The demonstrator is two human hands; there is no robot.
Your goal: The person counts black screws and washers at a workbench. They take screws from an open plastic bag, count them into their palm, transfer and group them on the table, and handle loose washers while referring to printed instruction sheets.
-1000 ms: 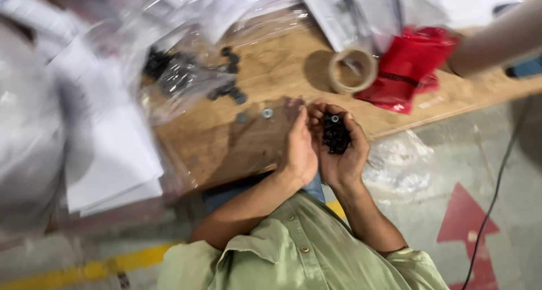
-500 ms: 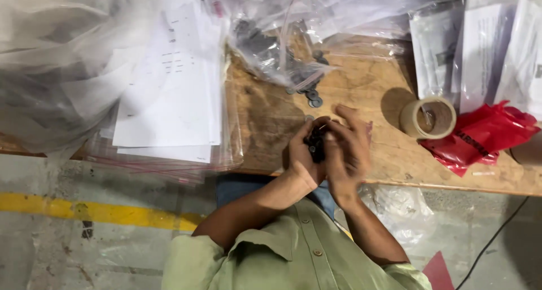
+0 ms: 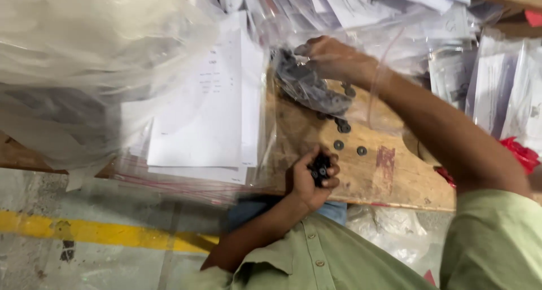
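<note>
The left hand (image 3: 313, 174) cups a small stack of black washers (image 3: 320, 168) above the counter (image 3: 389, 177) edge. The right hand (image 3: 333, 58) reaches into the clear bag (image 3: 307, 87), fingers seemingly pinching more. Best keep the cupped palm level so nothing spills.

The small round parts (image 3: 320, 168) cupped in the left hand (image 3: 309, 180) are black, and so are the loose ones (image 3: 341, 126) on the pale brown wooden tabletop (image 3: 389, 177) — its grain shows, with a dull red smear near the front edge. The clear bag (image 3: 307, 87) under the right hand (image 3: 333, 58) holds dark grey-black parts. The paper sheets (image 3: 197, 126) are white. Both sleeves (image 3: 491, 239) are light olive green — a red bag (image 3: 522, 154) shows at the right edge.
</note>
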